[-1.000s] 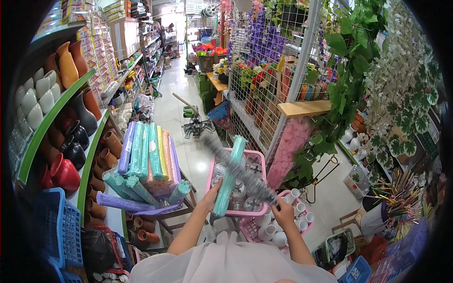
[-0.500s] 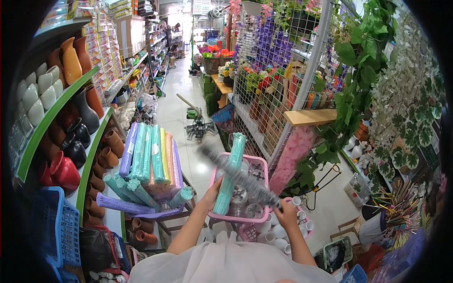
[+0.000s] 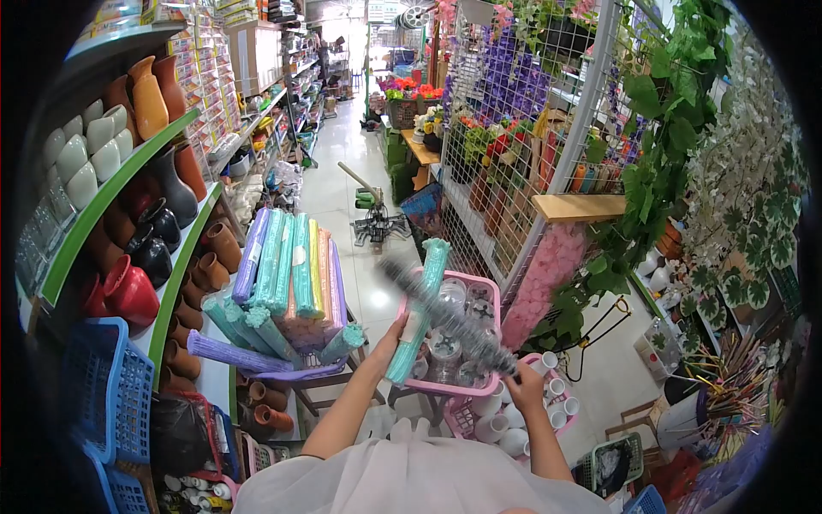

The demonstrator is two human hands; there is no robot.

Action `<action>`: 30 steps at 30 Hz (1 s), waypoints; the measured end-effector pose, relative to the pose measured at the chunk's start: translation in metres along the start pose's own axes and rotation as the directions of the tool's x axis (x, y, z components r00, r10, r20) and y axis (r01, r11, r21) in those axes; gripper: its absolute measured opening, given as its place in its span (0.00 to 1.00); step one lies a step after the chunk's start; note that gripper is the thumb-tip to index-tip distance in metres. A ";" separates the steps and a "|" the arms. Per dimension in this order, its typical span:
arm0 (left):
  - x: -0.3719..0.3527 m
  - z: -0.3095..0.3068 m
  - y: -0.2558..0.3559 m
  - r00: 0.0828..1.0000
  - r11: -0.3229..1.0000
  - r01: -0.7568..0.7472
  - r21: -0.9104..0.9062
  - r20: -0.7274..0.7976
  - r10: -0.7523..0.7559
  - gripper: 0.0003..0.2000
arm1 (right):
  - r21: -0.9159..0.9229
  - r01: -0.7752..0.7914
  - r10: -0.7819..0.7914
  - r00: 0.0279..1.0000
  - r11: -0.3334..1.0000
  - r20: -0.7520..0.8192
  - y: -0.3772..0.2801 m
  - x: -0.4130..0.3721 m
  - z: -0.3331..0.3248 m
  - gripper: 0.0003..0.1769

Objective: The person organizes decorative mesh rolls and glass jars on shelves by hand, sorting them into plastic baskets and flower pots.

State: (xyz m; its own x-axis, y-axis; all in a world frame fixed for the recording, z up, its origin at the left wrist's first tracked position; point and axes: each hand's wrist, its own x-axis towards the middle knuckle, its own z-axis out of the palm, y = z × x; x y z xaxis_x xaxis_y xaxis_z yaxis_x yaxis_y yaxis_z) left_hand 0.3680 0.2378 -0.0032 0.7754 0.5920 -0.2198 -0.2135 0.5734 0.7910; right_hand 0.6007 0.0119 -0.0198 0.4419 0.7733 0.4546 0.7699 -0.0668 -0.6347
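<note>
My left hand (image 3: 390,344) is closed around the lower part of a long turquoise bundle (image 3: 408,349) in clear wrap, with a pale label on its side. In my right hand (image 3: 528,382) is the handle end of a grey fluffy duster (image 3: 465,324), blurred by motion. The duster crosses in front of the bundle's middle, its far end pointing up and left. Beneath both lies a pink basket (image 3: 455,393) of clear glass jars. A stack of similar bundles (image 3: 276,270) in turquoise, yellow, orange and purple rests to the left of my left hand.
A second pink basket (image 3: 538,356) with white vases stands below my right hand. Shelves of pottery vases (image 3: 175,197) line the left, near a blue basket (image 3: 128,403). A wire grid rack (image 3: 522,171) and hanging vines (image 3: 655,146) are on the right. A tiled aisle runs ahead.
The view has swung slightly left, so the surroundings sit further right. The bundle has turned or tilted a little, and its label now shows. The duster still crosses it, blurred in both frames.
</note>
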 end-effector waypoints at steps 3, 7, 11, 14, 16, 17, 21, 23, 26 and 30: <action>-0.027 0.023 0.011 0.991 0.991 -0.131 0.006 0.020 0.131 0.24 | -0.167 0.325 -0.295 0.938 0.931 0.182 0.004 -0.006 -0.004 0.15; -0.022 0.006 -0.002 0.999 0.998 -0.032 0.051 -0.035 0.034 0.25 | -0.122 -0.233 0.233 0.972 0.965 -0.015 0.010 -0.006 0.005 0.16; -0.022 0.003 -0.013 0.995 0.993 -0.089 0.080 -0.031 0.092 0.24 | 0.042 -0.343 0.346 0.933 0.938 -0.096 -0.010 -0.017 0.004 0.16; -0.014 -0.012 -0.020 0.996 0.998 -0.064 -0.002 0.059 0.064 0.24 | -0.050 0.044 -0.041 0.998 0.998 0.055 -0.011 -0.038 0.003 0.17; -0.011 -0.007 -0.019 0.987 0.994 0.020 -0.107 0.162 -0.003 0.24 | -0.120 0.275 -0.259 0.957 0.954 0.130 -0.004 -0.040 0.000 0.18; -0.008 -0.002 -0.020 0.988 0.996 -0.083 -0.010 0.126 0.084 0.25 | -0.125 0.275 -0.259 0.957 0.953 0.129 0.000 -0.039 0.000 0.18; -0.007 0.009 -0.019 0.986 0.980 -0.154 0.124 0.090 0.143 0.26 | -0.186 -0.262 0.275 0.961 0.947 0.045 -0.003 -0.028 -0.001 0.20; -0.013 0.016 -0.018 0.990 0.984 -0.123 0.127 0.087 0.113 0.25 | -0.064 -0.370 0.355 0.920 0.927 -0.166 -0.005 -0.027 0.001 0.19; -0.004 0.001 -0.027 0.993 0.998 -0.001 0.067 0.121 -0.008 0.25 | -0.084 -0.299 0.286 0.948 0.951 -0.141 -0.011 -0.039 0.007 0.17; -0.008 -0.003 -0.023 0.990 0.988 0.000 0.153 0.142 -0.022 0.25 | 0.099 -0.295 0.309 0.929 0.950 -0.201 -0.008 -0.038 -0.001 0.19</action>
State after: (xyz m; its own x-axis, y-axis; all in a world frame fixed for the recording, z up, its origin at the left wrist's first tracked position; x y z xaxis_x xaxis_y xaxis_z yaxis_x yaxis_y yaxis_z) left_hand 0.3652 0.2217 -0.0211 0.8564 0.4929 -0.1535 -0.1204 0.4799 0.8690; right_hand 0.5783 -0.0173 -0.0311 0.7414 0.5713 0.3519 0.5559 -0.2293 -0.7990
